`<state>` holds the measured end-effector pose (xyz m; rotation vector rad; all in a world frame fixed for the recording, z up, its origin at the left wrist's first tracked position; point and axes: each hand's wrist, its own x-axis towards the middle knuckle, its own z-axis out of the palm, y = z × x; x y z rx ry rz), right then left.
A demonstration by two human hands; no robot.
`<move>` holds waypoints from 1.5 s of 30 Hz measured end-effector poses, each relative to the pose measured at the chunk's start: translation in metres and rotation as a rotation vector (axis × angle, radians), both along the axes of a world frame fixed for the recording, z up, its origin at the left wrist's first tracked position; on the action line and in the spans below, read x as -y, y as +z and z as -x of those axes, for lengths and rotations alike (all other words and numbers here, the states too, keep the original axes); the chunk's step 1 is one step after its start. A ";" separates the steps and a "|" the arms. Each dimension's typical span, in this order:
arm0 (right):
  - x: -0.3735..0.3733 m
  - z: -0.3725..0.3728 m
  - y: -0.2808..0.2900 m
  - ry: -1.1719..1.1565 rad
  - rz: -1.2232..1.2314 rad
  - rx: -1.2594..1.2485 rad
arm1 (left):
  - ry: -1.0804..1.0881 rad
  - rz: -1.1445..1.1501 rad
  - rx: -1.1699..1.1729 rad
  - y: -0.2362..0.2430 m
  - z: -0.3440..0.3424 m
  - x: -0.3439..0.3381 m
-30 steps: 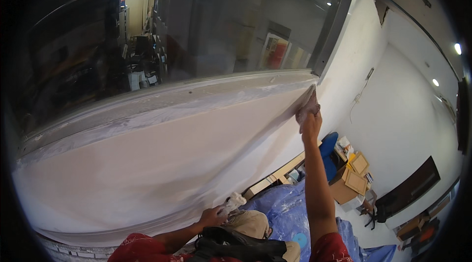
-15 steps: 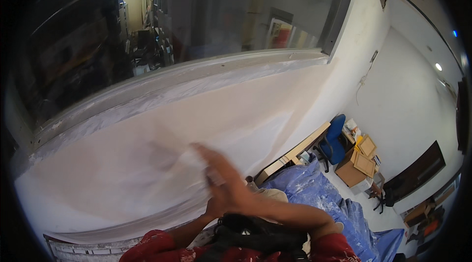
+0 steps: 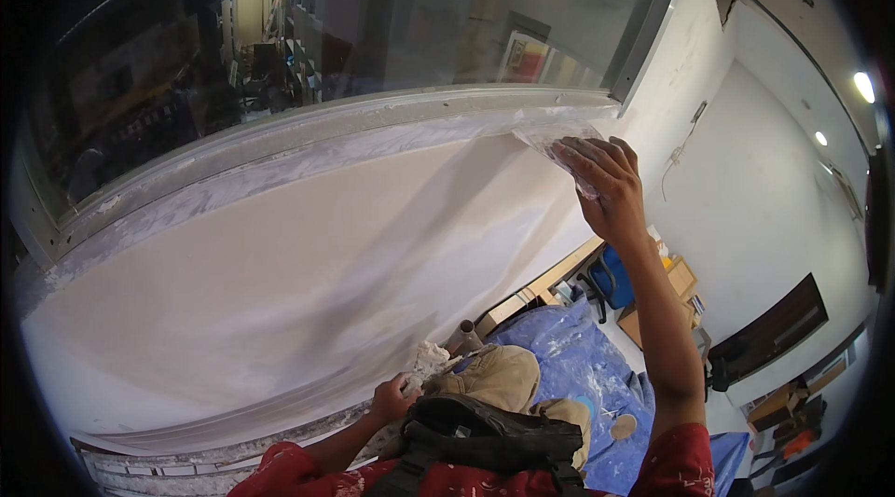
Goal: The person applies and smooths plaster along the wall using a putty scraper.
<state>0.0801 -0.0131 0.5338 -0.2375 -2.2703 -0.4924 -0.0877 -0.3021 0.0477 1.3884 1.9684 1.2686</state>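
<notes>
High on the right, my right hand [image 3: 608, 178] is closed around a wide, pale putty knife [image 3: 545, 133]. Its blade lies against the top of the plastered wall [image 3: 280, 264], just under the window ledge [image 3: 326, 138]. My left hand [image 3: 392, 397] is low, near my waist, its fingers closed beside a lump of whitish putty [image 3: 430, 360]. A tool seems to carry that lump, but its kind cannot be made out. White smears run along the band under the ledge, and a shadow of my arm falls on the wall.
A putty-spattered rail or plank [image 3: 168, 471] runs along the lower left. Blue plastic sheeting [image 3: 569, 362] covers the floor at the right, beyond my knees [image 3: 494, 376]. Further off are a blue chair [image 3: 612, 275] and cardboard boxes [image 3: 681, 278]. Window glass [image 3: 373, 21] fills the top.
My right hand has swung from beside the left hand up and right to the wall's top edge with the putty knife. The left hand stays low, and the putty beside it now shows.
</notes>
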 end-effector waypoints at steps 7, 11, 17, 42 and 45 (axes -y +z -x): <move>-0.002 0.021 -0.011 0.061 0.037 0.000 | 0.018 0.055 -0.039 0.001 0.002 0.009; 0.001 0.034 -0.019 0.097 0.064 -0.034 | 0.005 0.125 -0.023 -0.003 0.008 0.014; 0.005 0.036 -0.022 0.085 0.046 -0.052 | -0.014 0.104 0.031 -0.002 0.005 0.008; -0.037 0.054 -0.112 0.014 0.555 -0.645 | -0.124 0.164 0.098 -0.009 0.022 -0.004; -0.017 0.076 -0.125 0.052 0.669 -0.655 | -0.083 0.195 0.061 -0.010 0.022 0.000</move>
